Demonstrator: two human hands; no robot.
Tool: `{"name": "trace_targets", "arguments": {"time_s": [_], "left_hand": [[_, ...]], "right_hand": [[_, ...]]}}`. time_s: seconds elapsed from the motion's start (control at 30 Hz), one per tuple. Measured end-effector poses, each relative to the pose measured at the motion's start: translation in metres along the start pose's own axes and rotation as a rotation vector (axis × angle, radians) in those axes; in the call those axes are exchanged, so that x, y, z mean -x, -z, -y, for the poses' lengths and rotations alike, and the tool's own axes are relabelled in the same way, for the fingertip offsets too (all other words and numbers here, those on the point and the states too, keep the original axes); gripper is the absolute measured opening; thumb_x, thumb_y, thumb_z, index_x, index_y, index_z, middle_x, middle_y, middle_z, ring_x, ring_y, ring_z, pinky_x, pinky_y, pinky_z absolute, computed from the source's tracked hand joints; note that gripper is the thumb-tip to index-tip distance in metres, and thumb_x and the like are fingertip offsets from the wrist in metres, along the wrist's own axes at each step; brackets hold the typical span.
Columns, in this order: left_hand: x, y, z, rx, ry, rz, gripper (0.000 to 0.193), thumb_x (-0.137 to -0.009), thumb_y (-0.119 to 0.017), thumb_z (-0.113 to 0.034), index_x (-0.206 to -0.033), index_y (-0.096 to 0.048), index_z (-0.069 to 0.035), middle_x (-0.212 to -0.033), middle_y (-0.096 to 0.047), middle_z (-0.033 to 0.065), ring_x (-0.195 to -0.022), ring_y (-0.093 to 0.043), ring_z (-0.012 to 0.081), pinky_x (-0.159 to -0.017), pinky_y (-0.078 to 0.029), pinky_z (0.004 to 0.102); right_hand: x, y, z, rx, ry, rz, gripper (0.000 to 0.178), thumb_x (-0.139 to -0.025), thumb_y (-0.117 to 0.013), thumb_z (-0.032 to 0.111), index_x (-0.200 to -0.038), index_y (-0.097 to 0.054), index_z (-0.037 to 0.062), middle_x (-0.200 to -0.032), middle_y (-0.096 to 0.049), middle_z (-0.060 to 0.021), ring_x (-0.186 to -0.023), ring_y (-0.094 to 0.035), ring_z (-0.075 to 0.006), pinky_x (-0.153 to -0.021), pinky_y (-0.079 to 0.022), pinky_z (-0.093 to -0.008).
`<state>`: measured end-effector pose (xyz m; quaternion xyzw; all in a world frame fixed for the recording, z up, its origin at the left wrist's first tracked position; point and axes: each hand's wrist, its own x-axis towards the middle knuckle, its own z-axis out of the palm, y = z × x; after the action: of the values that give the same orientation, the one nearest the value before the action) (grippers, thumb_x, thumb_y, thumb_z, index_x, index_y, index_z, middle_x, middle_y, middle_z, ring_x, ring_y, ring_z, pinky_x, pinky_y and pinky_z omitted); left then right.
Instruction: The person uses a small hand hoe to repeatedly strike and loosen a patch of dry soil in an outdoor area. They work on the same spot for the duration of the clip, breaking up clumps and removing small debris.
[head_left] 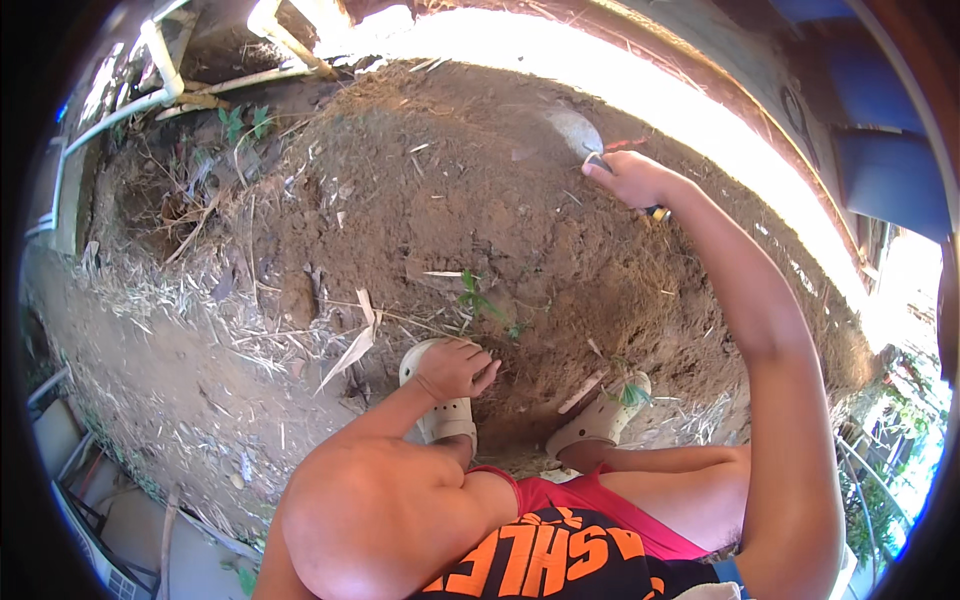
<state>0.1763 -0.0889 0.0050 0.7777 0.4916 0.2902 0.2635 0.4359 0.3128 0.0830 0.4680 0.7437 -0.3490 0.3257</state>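
My right hand (640,181) is reached far forward, closed around the dark handle of a garden trowel (576,131); the handle's yellow-marked butt sticks out below the fist. The trowel's pale metal blade lies at the surface of the brown soil (430,210) and looks slightly smeared by motion. Above my left clog (445,415), my left hand (460,368) hangs with loosely bent fingers, the thumb apart, and nothing seen in it. Whether it touches the clog I cannot tell.
My right clog (598,420) stands on the soil beside small green weeds (478,298). Dry leaves (352,345) and straw litter the ground at left. A pale pipe frame (165,75) stands at the far left. Beyond the trowel runs a brightly sunlit strip (690,90) along a wall.
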Motion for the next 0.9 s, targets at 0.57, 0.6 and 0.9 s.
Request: {"name": "trace_targets", "arguments": {"time_s": [0.57,0.6,0.9], "left_hand": [[-0.005,-0.001,-0.002,-0.034,0.041,-0.016,0.033,-0.096,-0.083,-0.028,-0.073,-0.063,-0.015,-0.069,-0.065,0.0029,-0.066,-0.068,0.0257,-0.062,-0.055,0.0407],[-0.005,-0.001,-0.001,-0.033,0.041,-0.013,0.033,-0.096,-0.083,-0.028,-0.073,-0.063,-0.015,-0.069,-0.065,0.0029,-0.066,-0.068,0.0255,-0.062,-0.055,0.0406],[-0.007,0.001,0.001,-0.013,0.040,0.028,0.032,-0.096,-0.083,-0.028,-0.073,-0.064,-0.015,-0.069,-0.066,0.0025,-0.066,-0.069,0.0248,-0.063,-0.056,0.0411]], "right_hand": [[0.154,-0.024,0.051,0.028,-0.118,-0.150,0.043,-0.119,-0.053,0.034,-0.150,-0.059,0.0045,-0.119,-0.078,-0.0136,-0.105,-0.078,-0.0257,-0.096,-0.066,-0.0457],[0.165,-0.021,0.026,0.056,-0.158,-0.174,0.045,-0.119,-0.053,0.030,-0.157,-0.056,0.0054,-0.125,-0.076,-0.0150,-0.111,-0.077,-0.0253,-0.100,-0.065,-0.0455],[0.201,-0.015,-0.065,0.421,-0.401,-0.267,0.058,-0.120,-0.052,0.029,-0.174,-0.041,0.0108,-0.133,-0.074,-0.0196,-0.117,-0.078,-0.0335,-0.103,-0.065,-0.0517]]}}
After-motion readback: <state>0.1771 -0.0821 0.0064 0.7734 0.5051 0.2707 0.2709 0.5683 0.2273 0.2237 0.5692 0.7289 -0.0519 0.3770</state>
